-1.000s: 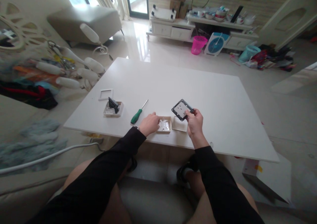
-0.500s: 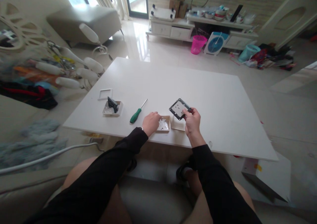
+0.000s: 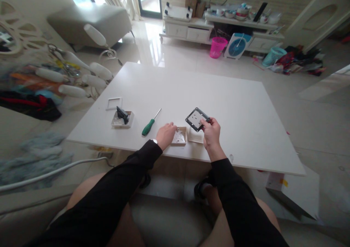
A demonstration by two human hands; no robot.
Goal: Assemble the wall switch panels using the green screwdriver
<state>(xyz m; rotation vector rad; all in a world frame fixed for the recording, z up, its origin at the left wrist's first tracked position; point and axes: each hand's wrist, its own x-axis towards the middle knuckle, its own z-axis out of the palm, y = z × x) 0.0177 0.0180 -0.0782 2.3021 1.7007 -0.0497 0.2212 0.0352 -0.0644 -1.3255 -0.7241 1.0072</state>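
Observation:
My right hand (image 3: 212,133) grips a wall socket (image 3: 194,118) by its right edge, with the thumb on its face. The socket has a light slotted face in a black frame and is tilted above the table. My left hand (image 3: 165,134) is at the left side of a small open box (image 3: 186,137), its fingers pinched together. Whatever is between those fingers is too small to make out. Inside the box lies a clear plastic bag (image 3: 179,136) with small bits. Beside it, below the socket, sits a shallow white cover (image 3: 195,139), partly hidden by the socket.
A green-handled screwdriver (image 3: 148,127) lies left of my left hand. Farther left, another small box (image 3: 130,121) holds a black part (image 3: 121,114), with a white frame (image 3: 120,103) behind it. All rest on a white table (image 3: 232,105). A lamp (image 3: 94,80) stands by its left edge.
My left hand has shifted very slightly at the box and stays pinched. The socket remains in my right hand. The whole view has drifted a little.

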